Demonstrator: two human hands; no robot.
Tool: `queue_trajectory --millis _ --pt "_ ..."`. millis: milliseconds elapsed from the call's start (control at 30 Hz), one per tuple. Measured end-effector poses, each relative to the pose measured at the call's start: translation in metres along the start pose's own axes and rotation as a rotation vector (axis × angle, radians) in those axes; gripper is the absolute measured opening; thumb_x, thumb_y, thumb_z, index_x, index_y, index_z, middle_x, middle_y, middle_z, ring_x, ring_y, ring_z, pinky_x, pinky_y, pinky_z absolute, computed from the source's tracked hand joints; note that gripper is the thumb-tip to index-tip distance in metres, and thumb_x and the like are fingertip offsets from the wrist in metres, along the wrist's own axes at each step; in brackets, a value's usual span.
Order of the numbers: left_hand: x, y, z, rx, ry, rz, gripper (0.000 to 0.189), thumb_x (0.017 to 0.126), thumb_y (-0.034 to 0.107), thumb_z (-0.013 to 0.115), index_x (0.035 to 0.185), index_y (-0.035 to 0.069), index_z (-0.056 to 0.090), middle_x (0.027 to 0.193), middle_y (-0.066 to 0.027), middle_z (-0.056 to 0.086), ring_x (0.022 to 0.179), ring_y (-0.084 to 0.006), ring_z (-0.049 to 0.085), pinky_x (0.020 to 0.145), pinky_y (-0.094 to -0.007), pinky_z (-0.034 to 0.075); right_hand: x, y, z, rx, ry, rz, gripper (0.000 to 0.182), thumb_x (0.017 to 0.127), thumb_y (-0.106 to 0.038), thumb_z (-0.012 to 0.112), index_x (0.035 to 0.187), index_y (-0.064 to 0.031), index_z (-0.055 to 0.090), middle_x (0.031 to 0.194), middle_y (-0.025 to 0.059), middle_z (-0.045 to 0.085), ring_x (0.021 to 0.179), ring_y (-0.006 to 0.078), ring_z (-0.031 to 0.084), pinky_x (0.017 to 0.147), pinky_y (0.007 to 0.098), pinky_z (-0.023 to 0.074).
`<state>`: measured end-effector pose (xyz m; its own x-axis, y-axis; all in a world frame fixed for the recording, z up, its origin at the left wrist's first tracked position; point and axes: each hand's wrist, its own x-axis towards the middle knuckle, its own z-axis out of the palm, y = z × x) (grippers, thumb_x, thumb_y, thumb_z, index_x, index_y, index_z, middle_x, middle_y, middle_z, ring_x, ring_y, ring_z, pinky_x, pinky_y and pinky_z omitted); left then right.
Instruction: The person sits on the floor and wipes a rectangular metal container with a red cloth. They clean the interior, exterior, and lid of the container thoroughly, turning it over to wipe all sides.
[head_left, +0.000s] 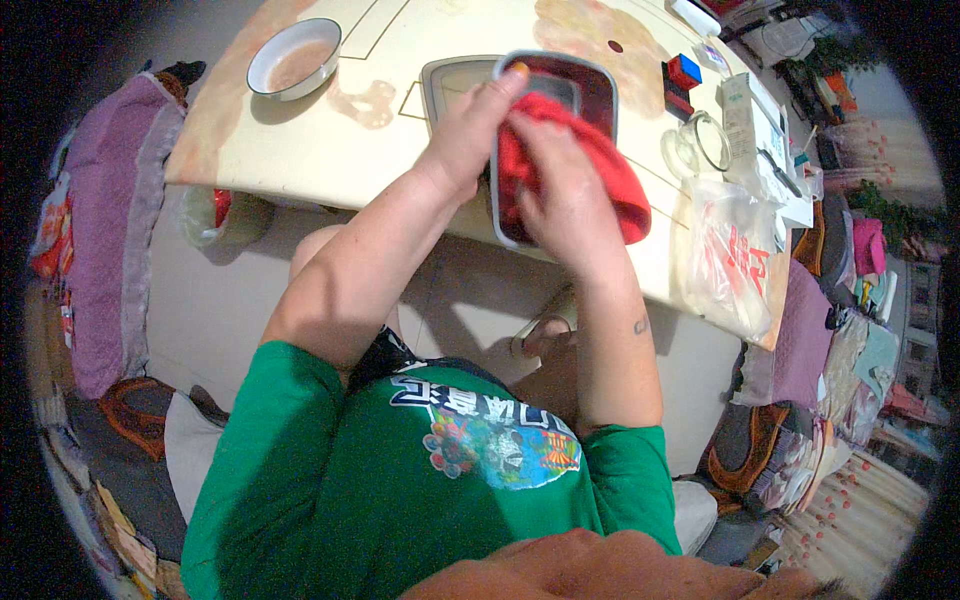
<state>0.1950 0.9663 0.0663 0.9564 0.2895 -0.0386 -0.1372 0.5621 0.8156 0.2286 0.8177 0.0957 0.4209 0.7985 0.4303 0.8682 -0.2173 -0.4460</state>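
My left hand (469, 131) grips the left rim of a rectangular container (606, 90) with a pale rim and dark reddish inside, its thumb at the top and its fingers hidden. The container is held tilted at the table's front edge. My right hand (562, 180) presses a red cloth (626, 195) into it; part of the cloth hangs over the right rim. Behind the container, a clear rectangular lid or shallow tray (442, 79) lies on the table and is partly covered. The hands are slightly blurred.
A white bowl (295, 60) with residue stands at the table's (337, 165) left. At the right are a blue and red block (684, 73), a glass container (681, 150), a white box (750, 127) and a plastic bag (727, 255). Covered chairs (112, 225) flank the table.
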Motion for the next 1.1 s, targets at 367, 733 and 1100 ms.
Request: queue_trajectory --millis 367,733,1100 --pt "0.004 0.009 0.002 0.018 0.081 -0.006 0.053 0.096 0.052 0.051 0.113 0.004 0.065 0.102 -0.0094 0.070 0.092 -0.0169 0.068 0.085 -0.0330 0.054 -0.005 -0.017 -0.024 0.198 -0.083 0.305 0.042 0.069 0.000 0.063 0.112 0.0003 0.064 0.108 0.0218 0.066 0.103 0.0384 0.064 0.093 0.0428 0.0510" --pt "0.019 0.014 -0.012 -0.186 -0.024 -0.098 0.066 0.095 0.061 0.047 0.127 0.005 0.059 0.114 -0.0158 0.068 0.103 -0.0230 0.069 0.089 -0.0368 0.058 -0.024 0.025 -0.072 0.805 0.217 1.002 0.038 0.092 -0.031 0.069 0.110 0.0025 0.064 0.088 0.0099 0.068 0.074 0.0142 0.066 0.063 0.0272 0.0539" --pt "0.004 0.009 -0.008 -0.038 -0.209 -0.115 0.073 0.092 0.065 0.053 0.134 0.006 0.050 0.121 -0.0105 0.062 0.108 -0.0189 0.064 0.094 -0.0356 0.053 -0.022 0.035 -0.040 0.573 0.195 0.900 0.034 0.080 -0.016 0.063 0.106 0.0063 0.067 0.091 0.0131 0.071 0.082 0.0168 0.067 0.075 0.0307 0.0536"
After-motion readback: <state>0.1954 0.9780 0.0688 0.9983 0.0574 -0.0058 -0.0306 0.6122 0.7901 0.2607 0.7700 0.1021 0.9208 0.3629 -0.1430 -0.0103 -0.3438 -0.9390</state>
